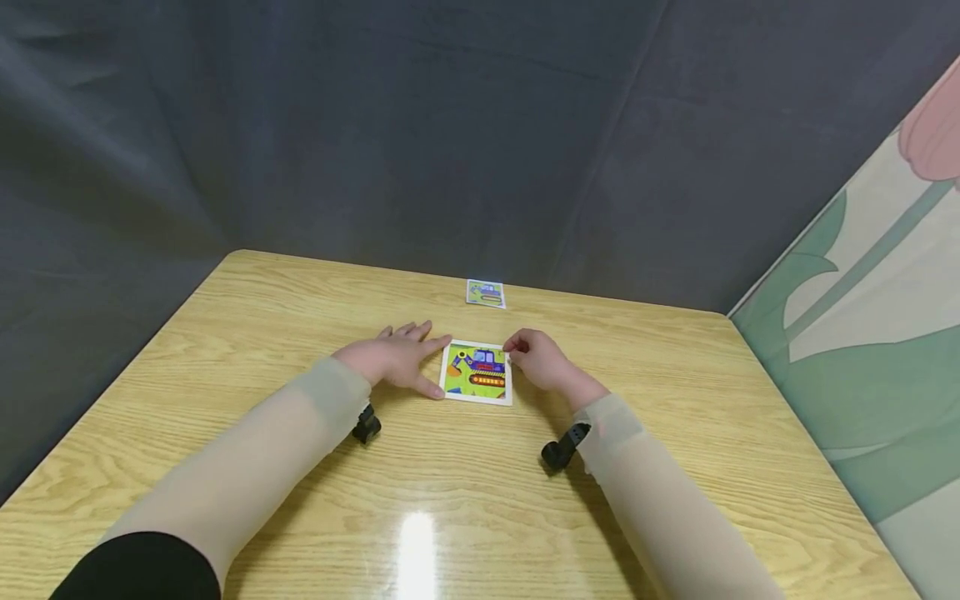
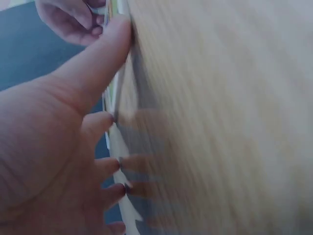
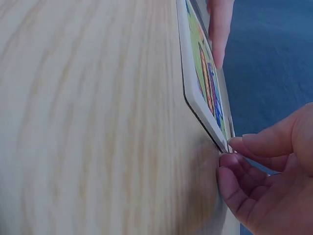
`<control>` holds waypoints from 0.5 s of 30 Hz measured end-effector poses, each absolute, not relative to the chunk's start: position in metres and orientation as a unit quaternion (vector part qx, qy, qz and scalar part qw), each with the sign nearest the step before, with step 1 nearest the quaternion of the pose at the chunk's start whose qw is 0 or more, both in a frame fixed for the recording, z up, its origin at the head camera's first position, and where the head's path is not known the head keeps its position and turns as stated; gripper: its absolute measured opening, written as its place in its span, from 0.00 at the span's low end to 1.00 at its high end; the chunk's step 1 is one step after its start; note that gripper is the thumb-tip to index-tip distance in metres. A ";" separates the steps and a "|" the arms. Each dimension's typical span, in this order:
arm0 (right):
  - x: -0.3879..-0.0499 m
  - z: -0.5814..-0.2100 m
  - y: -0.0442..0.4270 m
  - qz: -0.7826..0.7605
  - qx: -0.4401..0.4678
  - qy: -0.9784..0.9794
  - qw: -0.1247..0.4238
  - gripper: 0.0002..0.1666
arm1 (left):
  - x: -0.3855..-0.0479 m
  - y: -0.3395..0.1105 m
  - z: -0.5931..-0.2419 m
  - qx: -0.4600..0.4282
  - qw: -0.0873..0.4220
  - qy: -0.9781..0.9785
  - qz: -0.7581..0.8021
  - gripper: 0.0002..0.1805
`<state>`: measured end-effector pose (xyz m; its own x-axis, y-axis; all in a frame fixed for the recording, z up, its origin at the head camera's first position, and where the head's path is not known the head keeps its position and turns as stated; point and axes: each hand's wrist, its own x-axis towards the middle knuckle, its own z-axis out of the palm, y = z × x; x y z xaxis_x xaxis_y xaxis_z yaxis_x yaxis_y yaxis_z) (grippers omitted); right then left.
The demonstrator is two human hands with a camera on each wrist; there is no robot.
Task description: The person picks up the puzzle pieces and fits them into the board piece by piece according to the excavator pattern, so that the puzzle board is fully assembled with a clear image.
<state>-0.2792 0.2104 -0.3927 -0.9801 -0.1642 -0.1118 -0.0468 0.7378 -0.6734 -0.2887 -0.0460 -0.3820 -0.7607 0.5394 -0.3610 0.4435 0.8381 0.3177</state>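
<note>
A square excavator picture board (image 1: 477, 379) with a white border lies flat on the wooden table, between the two hands. My left hand (image 1: 397, 360) is spread beside it, with thumb and index finger straight and touching its left edge. At the board's far right corner, my right hand (image 1: 542, 358) has its fingers curled and pinches the edge between thumb and fingertips. The right wrist view shows the thumb (image 3: 269, 142) at the top of that corner and the other fingers just below. Whether a small loose piece is between them is too small to tell.
Behind the board, near the table's far edge, lies a smaller card (image 1: 486, 293) with a similar excavator picture. A dark curtain (image 1: 450, 150) hangs behind the wooden table (image 1: 465, 483). Flower-patterned fabric (image 1: 862, 333) stands along the right side.
</note>
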 end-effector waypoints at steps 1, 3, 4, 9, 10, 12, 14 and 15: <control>-0.280 -0.393 0.211 -0.360 -0.055 0.928 0.083 0.09 | -0.292 -0.047 -0.382 0.263 0.225 0.931 0.113 0.57; -0.281 -0.394 0.213 -0.363 -0.053 0.926 0.087 0.10 | -0.297 -0.048 -0.384 0.264 0.226 0.930 0.121 0.57; -0.282 -0.395 0.213 -0.363 -0.052 0.926 0.088 0.10 | -0.299 -0.048 -0.384 0.264 0.226 0.930 0.121 0.57; -0.283 -0.397 0.214 -0.360 -0.064 0.927 0.082 0.13 | -0.304 -0.047 -0.386 0.263 0.228 0.929 0.129 0.56; -0.283 -0.397 0.214 -0.360 -0.066 0.927 0.081 0.13 | -0.305 -0.047 -0.386 0.262 0.228 0.928 0.134 0.56; -0.282 -0.398 0.215 -0.361 -0.070 0.927 0.079 0.13 | -0.306 -0.047 -0.388 0.263 0.225 0.928 0.140 0.56; -0.282 -0.398 0.215 -0.364 -0.069 0.925 0.080 0.14 | -0.307 -0.048 -0.390 0.265 0.220 0.927 0.149 0.56; -0.282 -0.398 0.215 -0.365 -0.069 0.925 0.081 0.14 | -0.307 -0.049 -0.391 0.265 0.217 0.927 0.154 0.56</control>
